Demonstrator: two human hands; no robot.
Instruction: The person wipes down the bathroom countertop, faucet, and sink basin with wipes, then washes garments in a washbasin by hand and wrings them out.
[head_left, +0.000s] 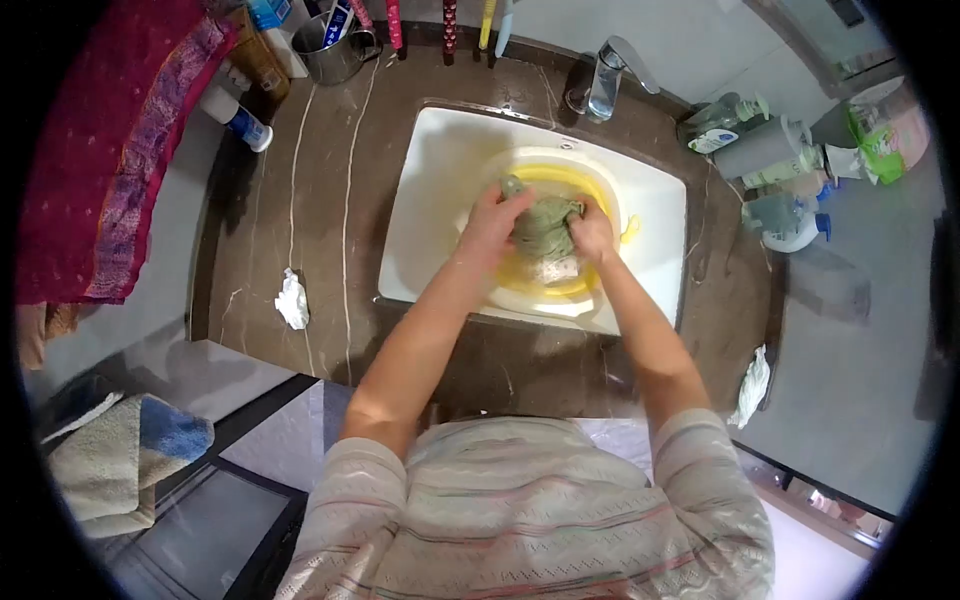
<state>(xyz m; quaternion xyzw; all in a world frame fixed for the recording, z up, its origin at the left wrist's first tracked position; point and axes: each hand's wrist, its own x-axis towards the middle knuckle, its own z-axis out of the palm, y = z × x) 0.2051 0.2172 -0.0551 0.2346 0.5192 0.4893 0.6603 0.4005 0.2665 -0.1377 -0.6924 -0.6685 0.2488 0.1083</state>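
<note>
A wet-looking green cloth (545, 232) is bunched between my two hands over a yellow-ringed basin (603, 190). My left hand (490, 222) grips the cloth's left side, slightly blurred, and a small end of fabric pokes up by its fingers. On the right side, my right hand (592, 230) has its fingers closed around a twisted fold. Beneath the cloth, a pale patterned patch shows in the basin, too unclear to name. The basin sits inside a white sink (410, 205).
A chrome faucet (606, 85) rises behind the sink. Several bottles (725, 125) line the right side. At back left stands a metal mug (335, 58). Crumpled white tissue (292, 300) lies on the brown countertop (260, 255). A patterned towel (120, 465) hangs at lower left.
</note>
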